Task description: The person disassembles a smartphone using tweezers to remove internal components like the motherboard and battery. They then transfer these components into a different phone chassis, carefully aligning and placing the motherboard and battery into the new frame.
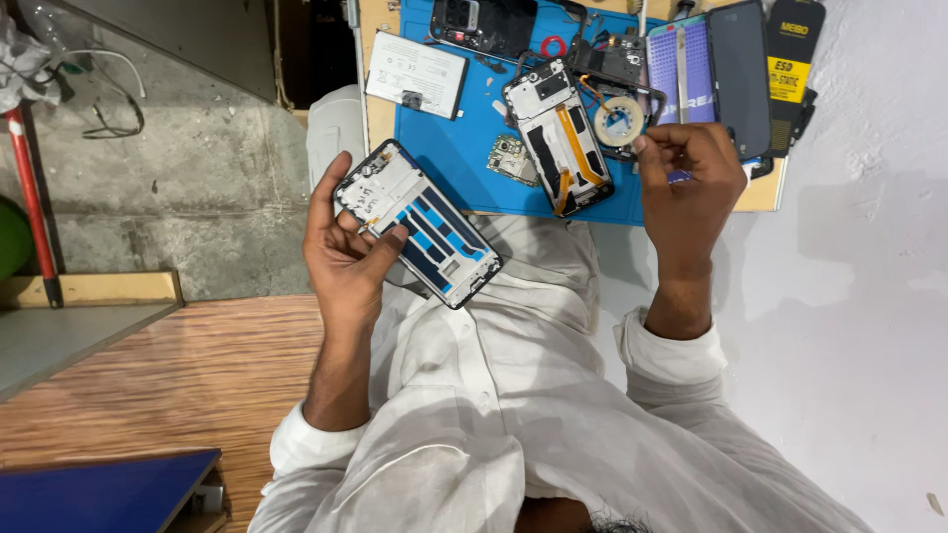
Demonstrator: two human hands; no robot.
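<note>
My left hand (346, 252) holds a phone's middle frame (420, 222), white and blue inside with a black rim, tilted over my lap. My right hand (688, 173) is at the edge of a blue work mat (444, 148), its fingertips pinched at a small round roll of tape (619, 120). Beside the roll an opened phone (558, 138) with orange flex cables lies on the mat. A small green circuit board (511, 158) rests left of that phone.
On the mat also lie a white battery (415, 69), a dark phone back (484, 22) and loose parts. Dark screen panels (739, 79) and a black strip with a yellow label (793, 54) sit at the right. A red pole (30, 188) stands left.
</note>
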